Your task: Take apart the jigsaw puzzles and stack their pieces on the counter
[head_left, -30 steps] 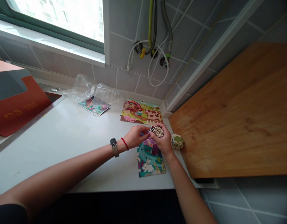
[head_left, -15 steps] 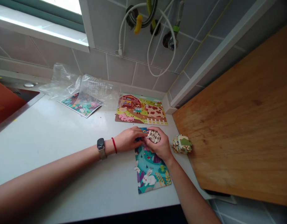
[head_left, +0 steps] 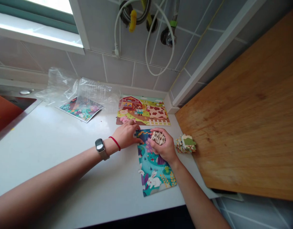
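My right hand (head_left: 166,148) is closed around a stack of jigsaw puzzle pieces (head_left: 158,138), with their cut edges facing up. Below it lies a partly assembled jigsaw puzzle (head_left: 152,168), mostly teal, with white rabbits and plants. My left hand (head_left: 127,134) is at the puzzle's upper left corner. Its thumb and fingers grip the left edge of a dark blue puzzle piece (head_left: 143,135) there; the fingers hide part of its outline. Right of my right hand, another stack of puzzle pieces (head_left: 186,143) rests on the counter against the wooden board.
Behind my hands lies a farm puzzle (head_left: 143,111) with a cow and barn. To its left are a printed picture card (head_left: 81,109) and crumpled clear plastic bags (head_left: 63,87). A wooden board (head_left: 244,111) borders the white counter (head_left: 41,149) on the right. An orange object (head_left: 5,114) sits far left.
My left hand has moved left, away from the right hand, to the puzzle's upper left corner. My right hand still holds the stack. The view has shifted slightly.
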`<state>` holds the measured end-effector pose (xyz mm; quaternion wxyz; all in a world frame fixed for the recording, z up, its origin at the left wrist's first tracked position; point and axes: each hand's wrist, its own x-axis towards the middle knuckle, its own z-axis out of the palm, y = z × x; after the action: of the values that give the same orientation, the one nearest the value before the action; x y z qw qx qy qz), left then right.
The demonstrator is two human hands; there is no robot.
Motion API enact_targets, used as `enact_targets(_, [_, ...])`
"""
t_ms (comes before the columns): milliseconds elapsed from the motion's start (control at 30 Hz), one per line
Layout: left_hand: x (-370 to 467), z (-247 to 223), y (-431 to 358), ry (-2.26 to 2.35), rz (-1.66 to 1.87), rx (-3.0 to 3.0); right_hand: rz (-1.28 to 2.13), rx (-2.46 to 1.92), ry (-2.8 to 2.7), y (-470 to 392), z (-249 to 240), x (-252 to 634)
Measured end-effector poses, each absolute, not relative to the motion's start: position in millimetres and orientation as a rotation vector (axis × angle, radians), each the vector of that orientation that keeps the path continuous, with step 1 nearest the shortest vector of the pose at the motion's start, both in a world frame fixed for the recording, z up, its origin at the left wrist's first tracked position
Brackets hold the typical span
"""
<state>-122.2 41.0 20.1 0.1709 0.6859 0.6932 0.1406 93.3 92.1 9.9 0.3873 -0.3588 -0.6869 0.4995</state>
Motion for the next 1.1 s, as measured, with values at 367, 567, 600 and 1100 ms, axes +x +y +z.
enact_targets(367, [-113, 21, 45, 1.944, 0.487, 1.796, 1.196, -0.824, -1.965, 92, 11, 94])
enact_targets(567, [-110, 23, 43, 1.830, 0.603, 1.811, 1.200, -0.853, -1.960, 94, 8, 94])
enact_targets(600, [-110, 23, 43, 1.811, 0.622, 1.825, 1.199, -0.858, -1.961, 94, 7, 94])
enact_targets(1100, [-114, 15, 49, 1.668, 0.989, 1.650, 1.083, -0.923, -1.947, 91, 6, 92])
